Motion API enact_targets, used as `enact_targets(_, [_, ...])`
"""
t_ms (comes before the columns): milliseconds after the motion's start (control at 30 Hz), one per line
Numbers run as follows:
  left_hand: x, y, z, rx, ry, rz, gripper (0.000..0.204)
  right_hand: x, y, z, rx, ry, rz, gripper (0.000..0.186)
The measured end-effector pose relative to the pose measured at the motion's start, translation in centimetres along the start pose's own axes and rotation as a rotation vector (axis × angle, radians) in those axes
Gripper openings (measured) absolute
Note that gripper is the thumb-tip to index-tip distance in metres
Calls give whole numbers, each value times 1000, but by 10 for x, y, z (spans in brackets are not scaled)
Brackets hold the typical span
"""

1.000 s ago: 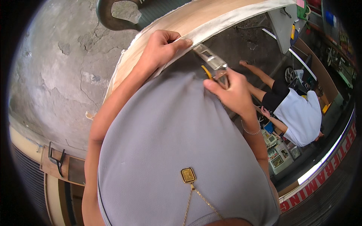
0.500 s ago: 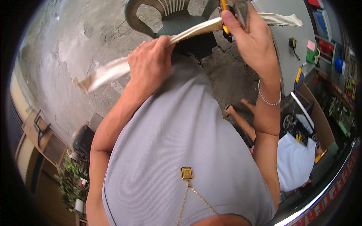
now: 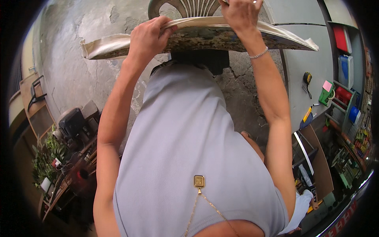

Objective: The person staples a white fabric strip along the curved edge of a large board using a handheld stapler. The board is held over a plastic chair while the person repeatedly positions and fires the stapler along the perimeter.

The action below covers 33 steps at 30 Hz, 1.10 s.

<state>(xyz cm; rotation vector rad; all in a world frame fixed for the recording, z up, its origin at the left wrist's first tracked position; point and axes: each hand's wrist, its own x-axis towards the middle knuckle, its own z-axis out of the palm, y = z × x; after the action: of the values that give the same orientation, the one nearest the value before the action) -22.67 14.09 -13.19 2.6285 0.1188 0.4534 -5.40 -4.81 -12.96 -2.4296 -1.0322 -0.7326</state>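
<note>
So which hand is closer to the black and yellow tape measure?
The right. The right hand is by the canvas, up and to the left of the tape measure in the picture; the left hand grips the canvas much farther left.

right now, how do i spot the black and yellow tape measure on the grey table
Find the long, cream-edged canvas gripped in the left hand, then go right to the large, flat grey table. Below the canvas's right end in view lies a compact black-and-yellow tape measure. Its trailing dark strap sets it apart from the slim yellow tool lower down.
</note>
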Motion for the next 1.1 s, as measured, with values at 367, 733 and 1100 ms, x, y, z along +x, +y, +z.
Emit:
enact_targets(367, [-6,-3,25,133,293,84,11,-3,13,21,51,-143,171,33])
enact_targets(733, [-2,-10,18,-6,130,64,8,-10,8,9,48,-312,285,33])
enact_targets(1100, [28,-23,-8,-464,-643,-245,26,-19,-12,-19,90,-4,98,48])
